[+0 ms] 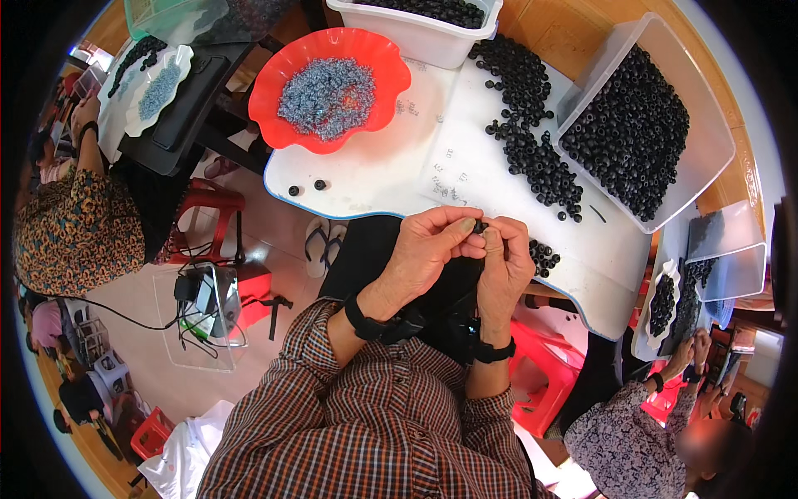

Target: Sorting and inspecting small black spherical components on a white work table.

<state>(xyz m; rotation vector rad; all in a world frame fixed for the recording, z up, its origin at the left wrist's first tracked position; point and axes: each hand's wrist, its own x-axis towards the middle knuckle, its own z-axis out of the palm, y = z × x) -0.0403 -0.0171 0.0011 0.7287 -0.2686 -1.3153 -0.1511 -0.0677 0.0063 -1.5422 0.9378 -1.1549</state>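
Both hands meet above the front edge of the white table (357, 187). My left hand (428, 249) is closed, its thumb and fingers pinching a small round black piece (480, 226). My right hand (504, 254) is closed at the same piece, thumb and fingertips pressed against it. Fingers cover most of it, so its details are hidden. Just right of my right hand lie several similar black pieces (544, 259). A heap of small black ring-like pieces (532, 150) spreads beyond my hands. A red wavy-rimmed bowl (266, 91) holds many tiny blue-grey translucent bits (328, 96).
A tilted clear bin (706, 166) full of black pieces stands at the right, a white tub (416, 37) at the back. Two black pieces (307, 188) sit near the left edge. People (79, 224) work at other tables on both sides. A red stool (544, 374) stands beside me.
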